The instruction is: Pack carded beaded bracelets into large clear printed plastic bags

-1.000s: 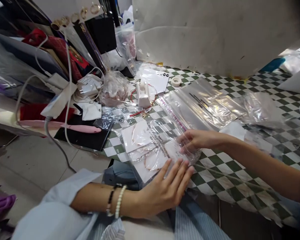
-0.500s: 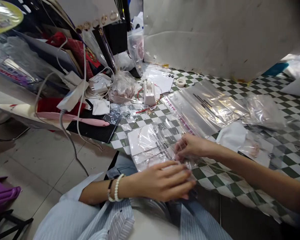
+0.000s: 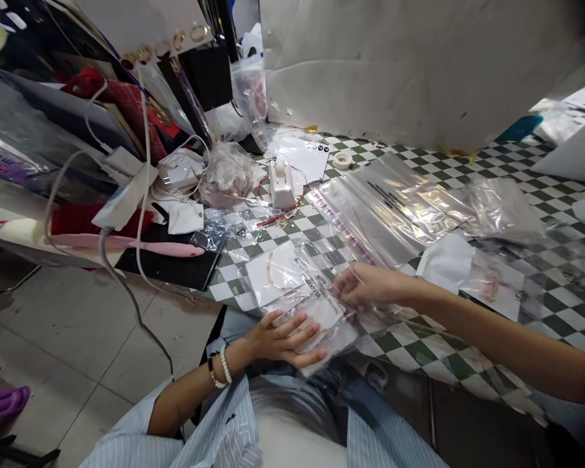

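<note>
Clear plastic bags holding white cards [image 3: 283, 270] lie at the table's front edge, with black print on the film. A pinkish chain-like strip shows on the upper card. My left hand [image 3: 285, 339] rests on the near bag, its fingers spread and stretched out. At the bags' right edge, the fingers of my right hand [image 3: 358, 286] are curled together on the clear plastic bag [image 3: 329, 299]; their tips are partly blurred. A stack of larger clear bags [image 3: 385, 208] with a pink-marked edge lies just beyond my right hand.
A white tape dispenser [image 3: 281, 185], a tape roll [image 3: 342, 160] and a crumpled bag [image 3: 229, 174] stand farther back. Left are a power strip [image 3: 125, 198], cables and a pink-handled tool [image 3: 170, 249]. A bagged card [image 3: 492, 283] lies right. A pale panel [image 3: 394, 71] closes the back.
My left hand has moved left and come down flat onto the bag, away from my right hand. My right hand stays at the bags' edge. The view has shifted slightly.
</note>
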{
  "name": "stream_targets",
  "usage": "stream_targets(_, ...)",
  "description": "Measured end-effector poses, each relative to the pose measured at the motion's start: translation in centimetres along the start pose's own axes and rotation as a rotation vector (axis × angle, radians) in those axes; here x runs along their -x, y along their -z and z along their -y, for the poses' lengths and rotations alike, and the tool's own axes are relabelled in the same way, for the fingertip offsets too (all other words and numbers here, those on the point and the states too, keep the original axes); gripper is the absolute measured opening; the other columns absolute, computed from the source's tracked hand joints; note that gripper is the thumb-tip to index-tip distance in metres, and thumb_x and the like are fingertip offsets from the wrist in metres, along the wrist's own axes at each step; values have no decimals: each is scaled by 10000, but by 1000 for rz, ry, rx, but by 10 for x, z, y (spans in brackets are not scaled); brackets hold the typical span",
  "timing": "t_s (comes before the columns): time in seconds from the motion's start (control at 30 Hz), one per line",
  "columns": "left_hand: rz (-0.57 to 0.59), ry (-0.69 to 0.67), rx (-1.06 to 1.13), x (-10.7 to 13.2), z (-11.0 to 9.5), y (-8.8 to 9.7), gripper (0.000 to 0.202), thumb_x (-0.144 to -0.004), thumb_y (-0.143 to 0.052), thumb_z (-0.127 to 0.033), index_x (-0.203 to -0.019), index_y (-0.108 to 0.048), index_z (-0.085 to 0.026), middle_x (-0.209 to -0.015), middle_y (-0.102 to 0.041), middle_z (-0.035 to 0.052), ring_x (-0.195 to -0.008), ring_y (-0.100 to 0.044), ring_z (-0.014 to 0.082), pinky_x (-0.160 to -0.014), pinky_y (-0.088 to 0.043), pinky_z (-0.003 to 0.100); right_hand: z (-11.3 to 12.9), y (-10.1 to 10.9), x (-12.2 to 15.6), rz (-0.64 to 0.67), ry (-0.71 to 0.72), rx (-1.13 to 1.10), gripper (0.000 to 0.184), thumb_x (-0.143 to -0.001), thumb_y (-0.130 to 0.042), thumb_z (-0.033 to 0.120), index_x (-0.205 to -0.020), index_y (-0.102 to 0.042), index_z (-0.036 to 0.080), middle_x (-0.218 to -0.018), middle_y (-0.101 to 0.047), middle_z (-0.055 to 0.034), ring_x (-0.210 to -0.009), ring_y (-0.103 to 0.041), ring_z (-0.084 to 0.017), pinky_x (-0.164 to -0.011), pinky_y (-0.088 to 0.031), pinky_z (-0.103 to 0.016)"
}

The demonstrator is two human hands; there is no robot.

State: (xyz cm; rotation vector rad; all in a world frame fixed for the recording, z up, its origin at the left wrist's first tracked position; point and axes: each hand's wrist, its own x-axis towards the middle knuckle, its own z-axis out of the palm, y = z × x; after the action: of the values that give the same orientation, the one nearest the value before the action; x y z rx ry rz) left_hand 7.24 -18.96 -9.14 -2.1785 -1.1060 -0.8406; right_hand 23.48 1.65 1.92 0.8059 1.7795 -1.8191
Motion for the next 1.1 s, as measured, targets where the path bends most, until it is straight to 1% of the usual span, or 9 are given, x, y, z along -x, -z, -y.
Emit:
stream_targets(0.17, 251, 21, -49, -42, -12, 0, 536, -938, -575, -560, -1417, -517, -326, -1523, -482, 79, -1472, -334, 308, -1204, -201, 592, 3, 47, 2, 52, 20, 89, 171, -690, -748, 197, -771, -666, 71, -636, -658, -24, -554, -556, -84, -554, -401, -212)
stream_targets(0.27, 208, 0, 39, -48, -11, 5, 608, -948, -434, -688, -1415, -532, -311, -1519, -484, 94, -1452, -374, 303, -1202, -222, 589, 2, 65, 7, 149, 2, 70, 342, -693, -788, 257, -965, -667, 88, -807, -731, -60, -702, -644, -132, -654, -460, -229)
stream_targets(0.37, 132, 8, 30, -40, -6, 8, 470, -935, -600, -543, -1363, -573, -351, -1491, -522, 39, -1427, -415, 255, -1224, -229, 525, -1, 70, 12, 214, -25, 9, 408, -735, -773, 383, -1037, -667, 130, -933, -751, -82, -852, -692, -178, -735, -491, -258)
stream_targets(0.43, 129, 26, 33, -34, -5, 6, 490, -913, -658, -481, -1381, -550, -381, -1461, -551, 23, -1422, -421, 242, -1234, -214, 509, -2, 65, 12, 186, -19, 41, 382, -719, -786, 427, -961, -709, 142, -865, -747, -63, -791, -678, -162, -690, -474, -245)
stream_targets(0.7, 248, 63, 89, -40, -9, 5, 542, -952, -499, -621, -1431, -517, -366, -1467, -542, 56, -1485, -306, 306, -1233, -74, 632, -2, 25, 4, -193, 57, 198, 359, -548, -863, 463, -593, -652, 177, -573, -602, -13, -556, -501, -129, -539, -369, -271)
stream_targets(0.77, 191, 106, 198, -44, 0, 16, 569, -1002, -375, -602, -1449, -507, -275, -1451, -555, 94, -1465, -353, 295, -1236, -144, 592, -2, 24, 11, -189, 81, 210, 348, -619, -821, 503, -637, -699, 177, -613, -626, -28, -596, -523, -144, -566, -382, -280)
stream_targets(0.87, 204, 344, 248, -50, 23, 33, 546, -1043, -338, -457, -1491, -434, -160, -1505, -484, 163, -1467, -359, 293, -1220, -219, 538, -3, 28, 30, -287, 151, 217, 465, -756, -680, 640, -789, -760, 183, -745, -691, -47, -727, -597, -190, -663, -443, -300)
stream_targets(1.0, 501, 516, 150, -52, 37, 47, 559, -1003, -477, -455, -1507, -420, -219, -1596, -347, 160, -1487, -309, 343, -1155, -296, 519, -7, 21, 61, -562, 240, 124, 594, -855, -508, 732, -947, -746, 196, -957, -729, -85, -903, -660, -249, -824, -507, -360)
stream_targets(1.1, 522, 531, 55, -53, 30, 52, 503, -1024, -445, -431, -1490, -448, -240, -1535, -459, 133, -1386, -467, 310, -1033, -392, 436, -17, 2, 87, -909, 241, 191, 508, -877, -536, 688, -1104, -703, 265, -1136, -697, -81, -1007, -648, -281, -863, -508, -390)
